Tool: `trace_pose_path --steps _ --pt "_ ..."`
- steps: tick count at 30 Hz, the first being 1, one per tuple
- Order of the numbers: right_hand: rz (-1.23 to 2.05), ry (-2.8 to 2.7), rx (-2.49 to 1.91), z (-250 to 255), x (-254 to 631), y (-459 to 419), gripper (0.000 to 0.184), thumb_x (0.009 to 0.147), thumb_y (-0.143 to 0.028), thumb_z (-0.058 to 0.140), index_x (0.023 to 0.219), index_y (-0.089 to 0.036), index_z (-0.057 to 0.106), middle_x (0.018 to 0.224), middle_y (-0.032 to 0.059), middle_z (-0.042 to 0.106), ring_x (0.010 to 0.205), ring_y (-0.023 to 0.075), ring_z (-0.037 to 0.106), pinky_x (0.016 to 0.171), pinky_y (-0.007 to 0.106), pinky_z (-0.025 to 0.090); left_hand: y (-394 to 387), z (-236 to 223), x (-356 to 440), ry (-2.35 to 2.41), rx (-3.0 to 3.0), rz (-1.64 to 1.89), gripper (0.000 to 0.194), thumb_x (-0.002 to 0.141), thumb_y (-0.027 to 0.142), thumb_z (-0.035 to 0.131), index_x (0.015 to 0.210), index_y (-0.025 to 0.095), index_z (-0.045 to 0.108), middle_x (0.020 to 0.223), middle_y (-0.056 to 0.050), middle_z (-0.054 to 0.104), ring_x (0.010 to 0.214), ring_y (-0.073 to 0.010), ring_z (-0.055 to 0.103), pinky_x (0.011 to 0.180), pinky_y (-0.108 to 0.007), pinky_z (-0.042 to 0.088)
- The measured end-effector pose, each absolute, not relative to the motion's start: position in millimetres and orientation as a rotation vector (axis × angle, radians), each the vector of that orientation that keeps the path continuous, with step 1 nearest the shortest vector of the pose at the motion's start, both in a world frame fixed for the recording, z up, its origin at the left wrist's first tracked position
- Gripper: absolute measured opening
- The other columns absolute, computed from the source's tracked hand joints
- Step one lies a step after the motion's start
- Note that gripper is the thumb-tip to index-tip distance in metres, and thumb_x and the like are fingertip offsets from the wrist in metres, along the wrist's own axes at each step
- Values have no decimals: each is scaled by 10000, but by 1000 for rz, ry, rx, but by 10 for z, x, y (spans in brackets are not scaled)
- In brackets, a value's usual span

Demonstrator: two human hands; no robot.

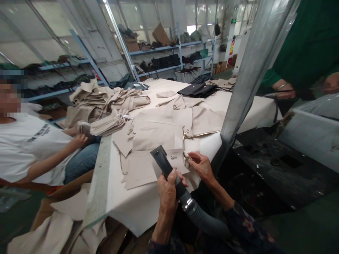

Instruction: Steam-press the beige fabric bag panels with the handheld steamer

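Note:
My left hand (168,190) is wrapped round a black flat-tipped nozzle (161,160), which is clamped to a ribbed grey hose (206,220) by a shiny metal band. The nozzle tip sits over a beige bag piece (143,171), a flat panel with a small metal clasp (173,157) on its face. My right hand (202,165) pinches gold-coloured metal hardware (186,160) at that panel's right edge; its exact kind is partly hidden by the fingers. Behind lie more beige pieces (156,135), one edged with a gold zipper (202,134).
A pale table (132,211) carries heaped beige pieces (92,98) and black pieces (197,90). A grey post (245,74) rises at its right edge. A seated person (34,148) is at left, another person in green (302,46) at right, by a white bin (315,130).

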State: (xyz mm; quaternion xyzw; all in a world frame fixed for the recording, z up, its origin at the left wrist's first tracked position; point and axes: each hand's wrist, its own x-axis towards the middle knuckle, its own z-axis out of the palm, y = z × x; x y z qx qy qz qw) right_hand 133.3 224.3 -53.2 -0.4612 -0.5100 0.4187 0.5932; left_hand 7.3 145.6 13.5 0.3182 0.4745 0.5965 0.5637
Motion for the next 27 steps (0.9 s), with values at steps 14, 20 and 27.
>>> trace_pose_path --steps 14,20,27 --pt "998 -1168 -1068 -500 1329 2218 228 688 -188 615 903 -169 691 892 77 736 833 260 700 797 375 566 1708 110 329 1037 762 1225 347 753 465 645 744 132 547 525 8 553 425 -132 533 448 -253 461" --pt "1040 -1172 -1067 -558 1330 2259 240 704 -196 618 934 -158 676 891 83 731 830 260 701 773 365 572 1455 219 305 1051 834 1171 374 813 500 573 731 136 547 508 -19 565 437 -148 553 456 -248 444" --pt "411 -1770 -1079 -529 1433 2077 486 798 -96 547 1282 -135 560 1270 171 587 1194 305 533 1029 475 418 804 117 65 1221 592 1375 386 770 460 649 970 156 517 637 9 573 481 -147 566 482 -267 472"
